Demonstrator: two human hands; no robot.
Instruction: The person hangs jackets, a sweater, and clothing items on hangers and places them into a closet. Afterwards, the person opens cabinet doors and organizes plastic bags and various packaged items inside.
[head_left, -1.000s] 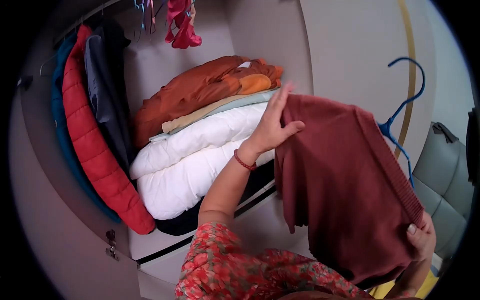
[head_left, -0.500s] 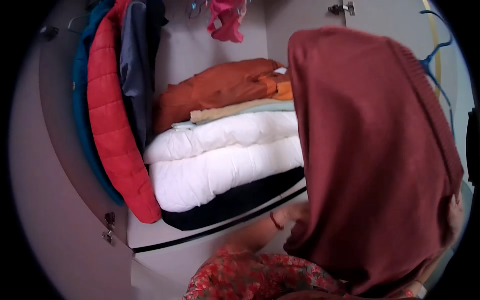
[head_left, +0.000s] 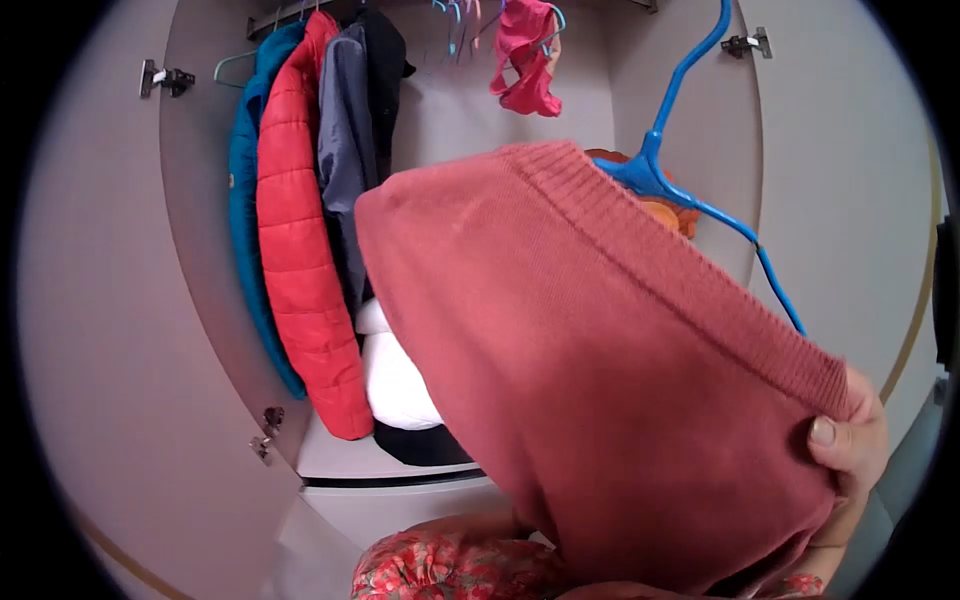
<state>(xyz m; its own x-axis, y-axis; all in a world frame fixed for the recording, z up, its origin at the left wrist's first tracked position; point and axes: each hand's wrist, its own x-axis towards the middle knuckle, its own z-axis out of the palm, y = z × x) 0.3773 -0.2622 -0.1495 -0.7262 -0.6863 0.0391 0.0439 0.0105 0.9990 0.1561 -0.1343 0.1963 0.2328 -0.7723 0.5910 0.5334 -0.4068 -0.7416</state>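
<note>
A dusty red knitted garment (head_left: 600,360) with a ribbed edge fills the middle and lower right of the view. My right hand (head_left: 850,435) grips it at the right end of the ribbing, thumb on the near face. A blue hanger (head_left: 650,175) stands behind the ribbed edge, its hook upward and one arm sloping down right towards my right hand. My left hand is hidden behind the garment; only part of the left forearm and the floral sleeve (head_left: 450,565) show at the bottom.
An open wardrobe holds a red padded jacket (head_left: 300,230), a teal jacket (head_left: 245,220) and dark clothes (head_left: 345,150) on the left. Pink items (head_left: 525,60) hang from small hangers. White bedding (head_left: 395,385) lies on the shelf. Doors with metal hinges stand at both sides.
The garment and blue hanger have shifted left across the view, covering most of the bedding and orange clothing. My left hand, first at the garment's upper left, has gone down behind it. The view has shifted.
</note>
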